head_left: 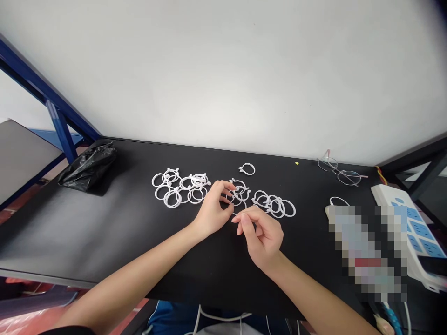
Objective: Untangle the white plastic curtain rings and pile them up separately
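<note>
Several white plastic rings lie on the black table (122,232). One heap (179,188) sits to the left, a smaller cluster (275,204) to the right, and a single ring (247,169) lies behind them. My left hand (213,209) has its fingers curled and pinched on a white ring (239,193) in the middle cluster. Just below it, my right hand (261,235) pinches the lower edge of the same ring between thumb and forefinger. The two hands nearly touch.
A crumpled black plastic bag (89,166) lies at the back left. Wire-framed glasses (340,171) rest near the white wall at the back right. A white power strip (407,223) and a blurred object (366,251) sit at the right. A blue frame (59,121) stands left.
</note>
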A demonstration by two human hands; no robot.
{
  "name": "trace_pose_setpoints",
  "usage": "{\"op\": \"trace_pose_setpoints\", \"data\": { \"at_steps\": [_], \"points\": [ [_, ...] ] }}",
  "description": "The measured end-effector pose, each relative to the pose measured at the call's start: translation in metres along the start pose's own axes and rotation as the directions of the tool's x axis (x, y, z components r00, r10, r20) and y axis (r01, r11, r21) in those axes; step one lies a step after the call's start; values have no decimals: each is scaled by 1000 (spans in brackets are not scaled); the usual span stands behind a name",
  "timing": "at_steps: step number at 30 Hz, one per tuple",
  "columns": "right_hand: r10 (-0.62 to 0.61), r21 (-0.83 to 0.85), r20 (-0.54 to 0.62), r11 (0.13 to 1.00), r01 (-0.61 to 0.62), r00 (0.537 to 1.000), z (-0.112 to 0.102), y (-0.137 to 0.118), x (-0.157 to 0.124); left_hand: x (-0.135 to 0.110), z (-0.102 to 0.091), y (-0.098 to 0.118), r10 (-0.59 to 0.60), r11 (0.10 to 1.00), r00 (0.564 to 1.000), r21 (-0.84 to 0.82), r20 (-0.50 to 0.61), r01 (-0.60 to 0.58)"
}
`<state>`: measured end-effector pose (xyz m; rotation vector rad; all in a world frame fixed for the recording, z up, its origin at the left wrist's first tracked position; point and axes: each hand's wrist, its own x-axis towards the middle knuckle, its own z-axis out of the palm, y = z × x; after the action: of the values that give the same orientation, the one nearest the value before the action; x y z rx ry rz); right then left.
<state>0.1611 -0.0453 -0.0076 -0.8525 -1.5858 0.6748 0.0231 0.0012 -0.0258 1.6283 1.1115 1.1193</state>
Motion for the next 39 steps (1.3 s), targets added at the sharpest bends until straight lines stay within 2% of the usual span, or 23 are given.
{"op": "trace_pose_setpoints", "data": {
  "at_steps": [3,6,10,14,18,21,24,27,31,35,39],
  "points": [
    [-9,1,-8,1000,9,1000,0,0,0,0,-1,0,33,981,998,190,45,-41],
    [-12,3,-11,1000,12,1000,0,0,1,-2,-1,1,-25,926,997,377,75,-5],
    [-9,-1,-6,1000,9,1000,0,0,0,-3,-1,1,-67,901,993,434,102,17],
    [-17,-1,1,1000,17,1000,1,0,1,0,-3,0,-24,927,992,374,122,-24],
    [-23,-7,8,1000,23,1000,1,0,1,2,-4,1,-8,972,995,233,98,-16],
    [-24,-9,9,1000,24,1000,0,0,1,3,-2,1,-68,996,996,64,62,64],
    [-19,-10,4,1000,19,1000,0,0,0,5,0,0,-172,968,984,-174,51,179],
    [-14,-13,0,1000,14,1000,0,0,0,8,-2,3,-240,864,967,-436,85,253],
    [-20,-20,-3,1000,20,1000,0,-1,1,11,-9,11,-297,593,929,-720,219,360],
    [-15,-26,-4,1000,15,1000,0,-1,1,13,-16,12,-295,368,902,-833,315,412],
    [58,-50,9,997,-57,998,2,1,0,14,-19,11,-271,260,873,-843,405,472]
  ]
}}
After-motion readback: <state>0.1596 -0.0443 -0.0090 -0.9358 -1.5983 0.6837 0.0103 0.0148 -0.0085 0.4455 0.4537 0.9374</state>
